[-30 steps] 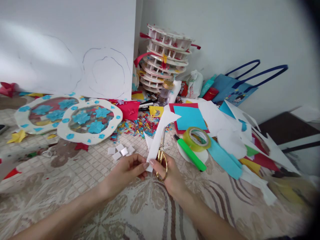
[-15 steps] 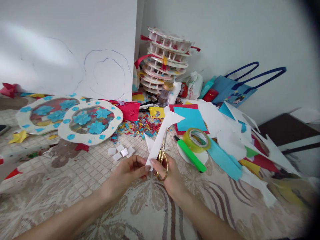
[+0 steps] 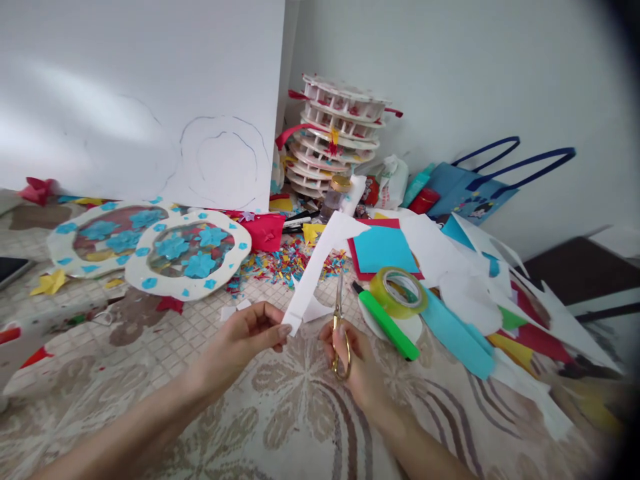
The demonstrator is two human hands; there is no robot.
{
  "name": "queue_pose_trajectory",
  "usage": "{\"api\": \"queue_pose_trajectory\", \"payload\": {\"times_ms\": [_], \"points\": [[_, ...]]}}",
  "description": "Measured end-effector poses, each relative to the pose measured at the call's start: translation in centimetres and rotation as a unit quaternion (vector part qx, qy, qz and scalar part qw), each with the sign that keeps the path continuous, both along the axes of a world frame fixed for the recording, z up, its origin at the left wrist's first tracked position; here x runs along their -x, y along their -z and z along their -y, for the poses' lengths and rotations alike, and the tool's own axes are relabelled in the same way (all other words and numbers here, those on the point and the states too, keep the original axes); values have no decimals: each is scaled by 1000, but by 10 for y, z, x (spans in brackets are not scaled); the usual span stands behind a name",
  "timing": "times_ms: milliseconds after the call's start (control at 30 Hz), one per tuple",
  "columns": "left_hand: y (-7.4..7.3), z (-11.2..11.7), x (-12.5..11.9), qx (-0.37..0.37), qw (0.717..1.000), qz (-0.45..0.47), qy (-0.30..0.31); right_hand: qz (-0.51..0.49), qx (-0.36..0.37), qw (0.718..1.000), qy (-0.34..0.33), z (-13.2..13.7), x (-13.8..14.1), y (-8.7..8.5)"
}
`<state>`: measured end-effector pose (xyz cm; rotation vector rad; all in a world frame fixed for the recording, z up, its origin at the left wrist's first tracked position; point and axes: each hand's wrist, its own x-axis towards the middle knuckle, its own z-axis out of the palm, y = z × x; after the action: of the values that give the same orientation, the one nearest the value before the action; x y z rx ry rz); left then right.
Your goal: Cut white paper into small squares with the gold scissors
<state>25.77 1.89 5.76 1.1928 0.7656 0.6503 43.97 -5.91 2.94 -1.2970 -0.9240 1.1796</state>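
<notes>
Your left hand [image 3: 253,330] is closed in a pinch, thumb against fingers, on the lower end of a white paper strip [image 3: 314,270], which slants up and away to a flared, pointed top; a crease line crosses it just above your thumb. Your right hand [image 3: 355,357] is curled around the handles of gold scissors [image 3: 338,319], their blades pointing away from you, nearly together and apart from the strip. Between the strip and the scissors you have a white paper offcut [image 3: 315,309], and just beyond your left hand some small white squares [image 3: 227,312], partly hidden by it. Further out on the cloth-covered surface [image 3: 280,433] lie colored paper scraps [image 3: 285,260]. To the right of the scissors, a green marker [image 3: 387,323] with a black tip lies beside a roll of tape [image 3: 383,283], both over a white disc [image 3: 369,325]. Past the tape is a blue sheet [image 3: 383,250] on a red sheet [image 3: 353,250]. Off to your left, two white-rimmed ornaments with blue flowers [image 3: 135,277] overlap. A tiered white tower [image 3: 340,143] stands at the back, with a gold-lidded jar [image 3: 334,200] in front of it.
</notes>
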Motion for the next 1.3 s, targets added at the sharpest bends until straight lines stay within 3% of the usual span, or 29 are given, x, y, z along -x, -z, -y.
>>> {"api": "queue_pose_trajectory", "payload": {"times_ms": [100, 367, 533, 800, 967, 1100, 1300], "points": [[-1, 0, 0, -2, 1000, 5, 18, -1, -23, 1000, -3, 1, 0, -1], [-7, 16, -11, -20, 997, -8, 70, -119, -29, 992, -18, 4, 27, -3], [-6, 19, -12, -6, 999, -1, 45, -107, -52, 993, 3, 2, 28, 0], [7, 26, -22, 82, 996, 41, -3, -104, -56, 993, 23, 1, 34, 0], [6, 28, -20, 74, 996, 52, -18, -107, -40, 993, 26, 2, 34, 1], [-1, 14, -10, 42, 998, 23, -50, -89, -32, 995, -20, 6, 29, 5], [-11, -13, 6, 48, 997, 32, -57, 26, 12, 985, -172, 15, 12, -7]]}}
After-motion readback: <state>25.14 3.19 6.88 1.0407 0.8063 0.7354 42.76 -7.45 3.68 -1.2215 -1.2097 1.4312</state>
